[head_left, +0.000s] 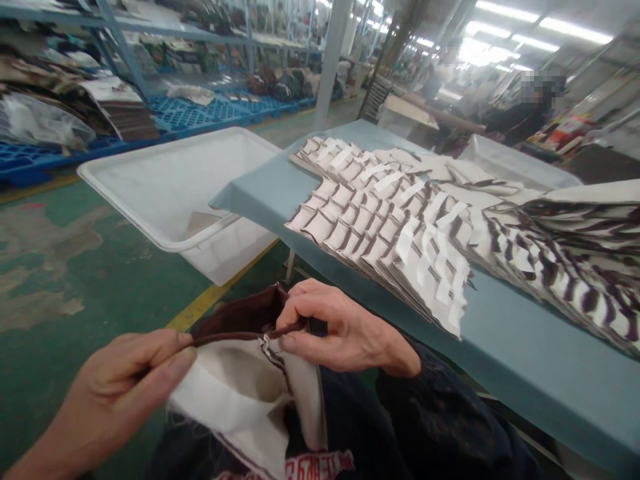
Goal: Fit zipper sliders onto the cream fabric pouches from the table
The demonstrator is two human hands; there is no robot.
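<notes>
A sewn fabric piece (pixel 235 387), off-white on the near side with dark brown trim, is stretched between my hands above my lap. Its brown edge is pinched between the thumb and fingers of my left hand (pixel 125 380). My right hand (pixel 335 323) grips the same edge farther along, beside a bunched seam. Behind that edge a dark brown panel of the piece shows. The lower part hangs down over my dark clothing. On the table to the right lie overlapping stacks of similar off-white fabric pieces (pixel 360 213) with brown edges.
A blue-grey table (pixel 520 340) runs along my right side. Beyond my hands stands a white plastic bin (pixel 150 173), partly under the table's corner. Blue pallets (pixel 200 120) and shelves loaded with goods are at the back left. A person (pixel 525 113) is at the back right.
</notes>
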